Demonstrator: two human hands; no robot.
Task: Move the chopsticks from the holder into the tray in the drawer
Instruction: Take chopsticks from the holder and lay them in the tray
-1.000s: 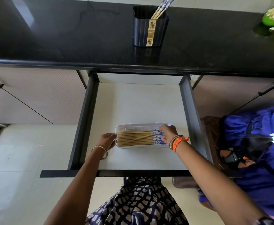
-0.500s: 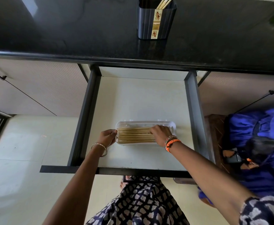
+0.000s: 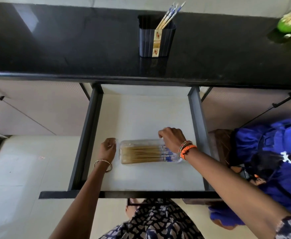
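Observation:
A clear plastic tray (image 3: 124,144) lies in the open white drawer (image 3: 141,118), filled with several wooden chopsticks (image 3: 141,153) whose blue-patterned ends point right. My left hand (image 3: 108,149) rests against the tray's left end, fingers curled. My right hand (image 3: 172,138) hovers over the tray's right end, fingers bent downward with nothing visible in them. On the black counter above stands a dark ribbed holder (image 3: 156,41) with a few chopsticks (image 3: 169,14) still leaning out of it.
Dark drawer rails (image 3: 87,135) flank the drawer on both sides. A person in blue clothing (image 3: 270,152) crouches to the right of the drawer. A green object (image 3: 287,25) sits at the counter's far right. Cabinet doors with black handles lie on either side.
My right hand has lifted off the chopsticks and shifted right toward the tray's end, uncovering the blue tips. The left hand stays at the tray's left end. The camera view tilted upward.

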